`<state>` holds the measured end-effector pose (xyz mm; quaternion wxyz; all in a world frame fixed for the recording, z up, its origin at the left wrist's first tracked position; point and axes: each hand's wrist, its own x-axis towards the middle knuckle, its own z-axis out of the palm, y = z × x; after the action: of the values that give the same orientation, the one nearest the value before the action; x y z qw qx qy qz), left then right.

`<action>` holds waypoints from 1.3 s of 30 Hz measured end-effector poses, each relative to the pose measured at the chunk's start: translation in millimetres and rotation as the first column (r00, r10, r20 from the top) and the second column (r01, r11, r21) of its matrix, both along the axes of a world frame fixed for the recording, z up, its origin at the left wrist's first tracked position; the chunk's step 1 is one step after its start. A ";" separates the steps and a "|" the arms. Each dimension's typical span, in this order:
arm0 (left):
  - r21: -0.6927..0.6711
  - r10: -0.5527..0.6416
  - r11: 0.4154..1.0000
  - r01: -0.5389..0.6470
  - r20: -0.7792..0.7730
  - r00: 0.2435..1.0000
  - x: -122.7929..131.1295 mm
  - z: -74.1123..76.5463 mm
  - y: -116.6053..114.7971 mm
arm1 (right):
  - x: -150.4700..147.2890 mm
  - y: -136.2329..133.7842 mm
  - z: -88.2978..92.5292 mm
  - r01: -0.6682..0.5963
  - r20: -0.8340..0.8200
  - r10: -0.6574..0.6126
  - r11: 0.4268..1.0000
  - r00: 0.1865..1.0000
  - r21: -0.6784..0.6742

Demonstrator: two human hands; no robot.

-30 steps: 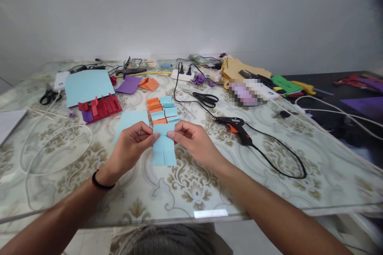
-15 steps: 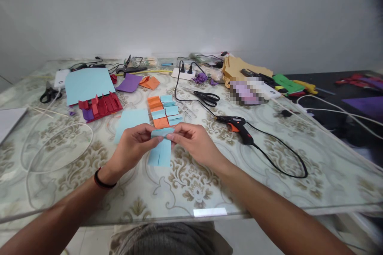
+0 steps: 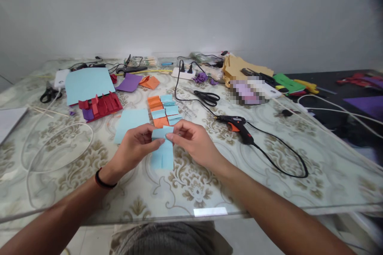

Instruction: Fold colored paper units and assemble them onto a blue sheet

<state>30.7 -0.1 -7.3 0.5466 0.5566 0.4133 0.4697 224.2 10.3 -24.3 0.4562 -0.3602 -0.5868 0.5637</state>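
Pinching a light-blue paper piece (image 3: 163, 158) at its folded upper margin, the left hand (image 3: 134, 146) and the right hand (image 3: 193, 140) are shown closed on it from either side, thumb and forefinger tips almost meeting at the middle. A tear is judged the chief risk: a slit is seen running up from the bottom edge, and any outward pull by the two pinches could lengthen it. A crooked crease is also judged possible if the margin is pressed while the edges are misaligned. The piece is held by its top only; most of it hangs below the fingertips, toward the person, low over the table (image 3: 191, 195), and whether its lower edge touches the surface cannot be told. Just behind the grip a row of orange and blue folded pieces (image 3: 164, 110) is laid out, with a plain blue sheet (image 3: 131, 121) partly hidden by the left hand. Well apart to the right, a glue gun (image 3: 236, 124) and scissors (image 3: 207, 98) are seen.
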 end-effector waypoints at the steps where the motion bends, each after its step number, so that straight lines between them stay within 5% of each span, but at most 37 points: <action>1: 0.001 0.008 1.000 -0.008 -0.006 1.000 -0.1 -0.8 0.0 | 0.2 0.3 -0.1 -0.001 0.001 0.001 1.000 1.000 0.002; 13: -0.004 0.069 0.998 -0.069 0.078 0.995 -3.3 -5.5 -1.2 | -1.7 -2.6 0.6 -0.024 -0.144 0.029 0.999 0.989 0.034; 25: 0.250 -0.033 0.968 0.036 -0.019 0.999 -9.2 -2.2 -2.0 | 1.4 -8.1 6.8 0.076 0.063 -0.109 0.920 0.992 0.385; 39: 0.167 0.050 0.986 -0.031 -0.111 0.993 -5.1 1.6 -5.1 | -4.4 -9.5 3.5 0.032 -0.113 -0.016 0.990 0.993 0.137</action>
<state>25.7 -5.2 -5.8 0.4644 0.6175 0.4152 0.4804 219.8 0.8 -20.9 0.5189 -0.3026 -0.5936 0.5355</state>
